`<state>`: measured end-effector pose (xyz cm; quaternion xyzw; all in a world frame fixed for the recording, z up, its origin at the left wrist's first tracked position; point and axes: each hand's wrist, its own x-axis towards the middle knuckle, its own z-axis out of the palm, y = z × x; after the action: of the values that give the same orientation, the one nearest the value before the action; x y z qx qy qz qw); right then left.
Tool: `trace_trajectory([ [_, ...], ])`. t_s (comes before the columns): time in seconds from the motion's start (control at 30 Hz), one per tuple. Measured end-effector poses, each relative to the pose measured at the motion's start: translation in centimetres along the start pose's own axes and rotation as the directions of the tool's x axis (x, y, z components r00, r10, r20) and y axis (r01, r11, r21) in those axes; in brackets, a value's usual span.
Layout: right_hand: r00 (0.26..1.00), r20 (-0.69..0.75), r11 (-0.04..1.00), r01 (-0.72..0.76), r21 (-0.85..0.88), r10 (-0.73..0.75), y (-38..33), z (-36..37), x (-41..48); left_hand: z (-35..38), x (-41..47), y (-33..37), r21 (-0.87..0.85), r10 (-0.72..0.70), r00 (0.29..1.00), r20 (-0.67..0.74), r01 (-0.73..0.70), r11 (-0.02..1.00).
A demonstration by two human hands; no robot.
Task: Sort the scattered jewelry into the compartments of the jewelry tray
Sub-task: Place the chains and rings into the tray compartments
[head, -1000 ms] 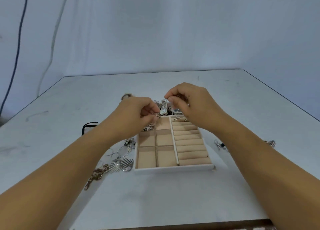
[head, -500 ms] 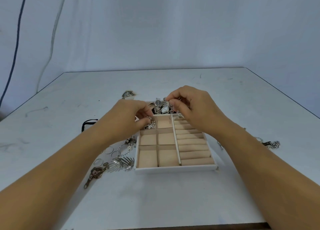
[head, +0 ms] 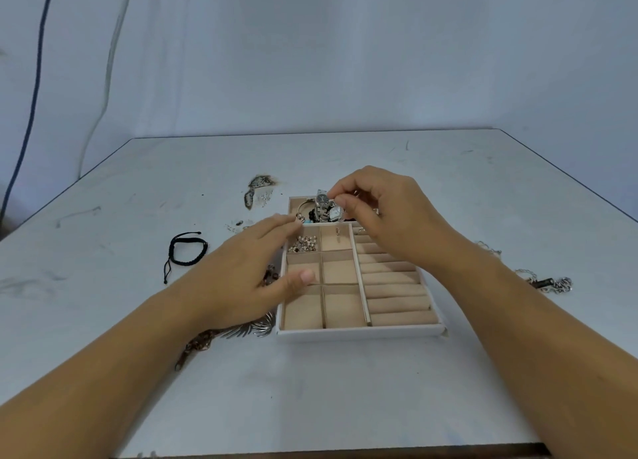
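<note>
On the scuffed grey-white table [head: 345, 389], under both forearms, sits the white jewelry tray w/ beige lining [head: 359, 334]: small square compts on its left half, a column of padded ring rolls [head: 397, 293] on its right half, one long compt across the far end. The left hand [head: 248, 272] hovers over the tray's left edge, fingers straight & slightly spread, holding nothing; its thumb lies over the middle-left square compt. The right hand [head: 386, 213] is over the far end of the ring rolls, fingers curled, thumb & forefinger tips together right at the silver-banded watches [head: 324, 208] heaped in the long far compt; can't tell if the tips pinch a watch, a tiny piece or nothing. Left of the left hand, well apart, lies a black braided cord bracelet [head: 188, 251]. Beneath the left wrist a silver fan-shaped leaf ornament [head: 257, 329] pokes out, just beside the tray's near-left corner, w/ a dark bronze chain [head: 196, 346] nearer the person. Right of the right forearm, a silver chain w/ a dark pendant [head: 549, 282] lies on the table. Just past the left fingertips, a cluster of small metallic beads [head: 303, 244] fills the far-left square compt; next compt over, below the right thumb, holds one tiny silver clasp [head: 337, 231].
</note>
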<state>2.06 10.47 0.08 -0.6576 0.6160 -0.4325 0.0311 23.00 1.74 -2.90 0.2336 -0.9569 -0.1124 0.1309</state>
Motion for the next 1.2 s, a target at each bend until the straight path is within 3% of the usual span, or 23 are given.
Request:
trace_trajectory([
  [0.63, 0.998, 0.065, 0.996, -0.010, -0.084, 0.016, 0.1, 1.8, 0.4, 0.3, -0.3, 0.2, 0.032, -0.052, 0.998, -0.040, 0.053, 0.998],
  [0.9, 0.999, -0.023, 0.996, 0.039, -0.077, -0.041, -0.6, 2.6, 1.0, 0.4, -0.3, -0.1, 0.024, -0.062, 0.998, -0.029, 0.063, 0.998],
  [1.07, 0.990, 0.130, 0.977, -0.028, -0.213, 0.057, -0.1, 2.8, 0.7, 0.4, -0.3, -0.2, 0.019, -0.084, 0.996, -0.005, 0.084, 0.996],
  [1.2, 0.980, 0.169, 0.937, -0.044, -0.347, 0.108, 0.2, 2.1, 0.3, 0.4, -0.3, -0.2, 0.026, -0.092, 0.996, 0.011, 0.092, 0.995],
])
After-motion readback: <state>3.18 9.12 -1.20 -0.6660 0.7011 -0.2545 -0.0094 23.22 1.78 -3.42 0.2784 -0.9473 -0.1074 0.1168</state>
